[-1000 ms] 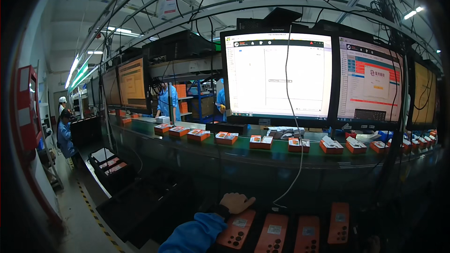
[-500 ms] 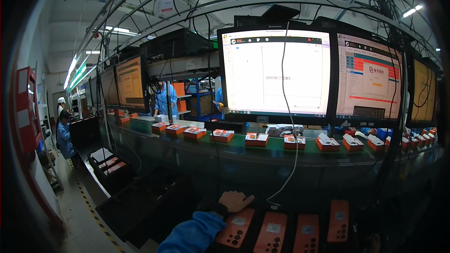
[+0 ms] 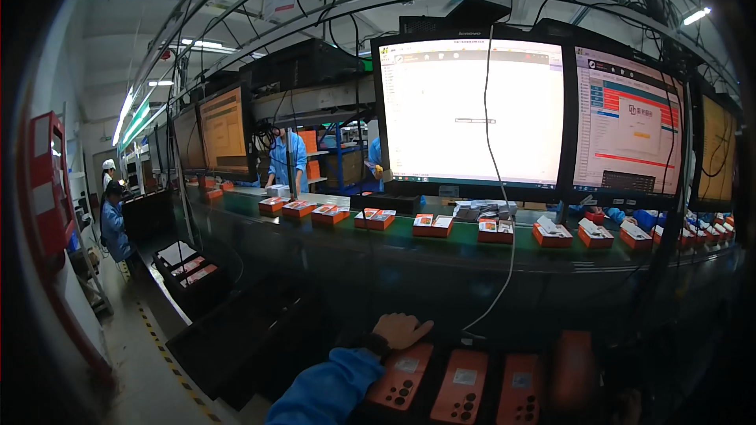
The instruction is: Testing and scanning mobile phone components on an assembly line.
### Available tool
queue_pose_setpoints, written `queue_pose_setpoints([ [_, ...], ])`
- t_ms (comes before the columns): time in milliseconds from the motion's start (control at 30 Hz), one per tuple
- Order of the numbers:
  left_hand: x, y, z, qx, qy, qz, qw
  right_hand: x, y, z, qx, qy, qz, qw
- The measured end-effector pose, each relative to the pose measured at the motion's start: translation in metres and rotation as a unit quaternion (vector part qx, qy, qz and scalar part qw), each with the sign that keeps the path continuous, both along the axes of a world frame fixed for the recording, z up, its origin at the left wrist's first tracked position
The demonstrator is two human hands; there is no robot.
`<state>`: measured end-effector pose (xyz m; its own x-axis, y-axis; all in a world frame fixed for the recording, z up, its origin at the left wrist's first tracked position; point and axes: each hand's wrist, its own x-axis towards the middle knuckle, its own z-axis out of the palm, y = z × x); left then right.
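Observation:
Several orange phones with black camera rings and pale labels lie face down in a row in a dark holder at the lower middle. My left hand [image 3: 402, 330], in a blue sleeve, rests palm down at the far end of the leftmost phone [image 3: 400, 378], its thumb stretched out to the right. Beside it lie a second phone [image 3: 460, 386] and a third phone [image 3: 519, 390]. The rightmost phone [image 3: 573, 370] is smeared by motion. Near it, my right hand [image 3: 628, 405] is a dim shape in the dark; its fingers cannot be made out.
Beyond, small orange-and-white boxes [image 3: 434, 226] line a green conveyor [image 3: 394, 252]. A bright monitor [image 3: 472, 118] and another screen [image 3: 628, 122] stand above it. A white cable [image 3: 508, 267] hangs down. Black bins [image 3: 236, 338] lie left. Co-workers in blue [image 3: 287, 161] stand behind.
The rightmost phone, sharp before, is now blurred and its camera rings no longer show. My left hand stays at the leftmost phone. The whole view has shifted slightly.

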<state>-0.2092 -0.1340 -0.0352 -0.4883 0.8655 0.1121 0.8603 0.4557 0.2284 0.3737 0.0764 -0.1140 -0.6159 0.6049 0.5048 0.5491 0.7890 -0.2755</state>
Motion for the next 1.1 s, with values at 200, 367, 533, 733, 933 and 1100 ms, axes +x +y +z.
queue_pose_setpoints([
  [200, -0.006, 0.001, -0.012, 0.034, 0.051, -0.028, 0.998, -0.001, -0.003, 0.002, -0.008, 0.011, 0.003, 1.000],
  [367, 0.001, 0.000, -0.002, 0.017, 0.026, -0.018, 0.999, 0.021, 0.025, -0.040, 0.043, 0.049, -0.006, 0.998],
  [533, 0.002, 0.000, 0.001, 0.016, 0.029, -0.013, 0.999, 0.005, 0.003, -0.012, 0.014, 0.048, -0.044, 0.998],
  [733, 0.003, 0.001, 0.002, 0.004, 0.011, -0.006, 1.000, 0.008, 0.007, -0.016, 0.070, 0.004, -0.033, 0.997],
  [933, 0.004, 0.002, 0.003, 0.010, 0.012, -0.010, 1.000, 0.016, 0.020, -0.030, 0.076, -0.022, -0.047, 0.996],
  [1100, -0.005, 0.003, -0.007, 0.022, 0.024, -0.022, 0.999, 0.018, 0.026, -0.037, 0.123, -0.010, -0.015, 0.992],
])
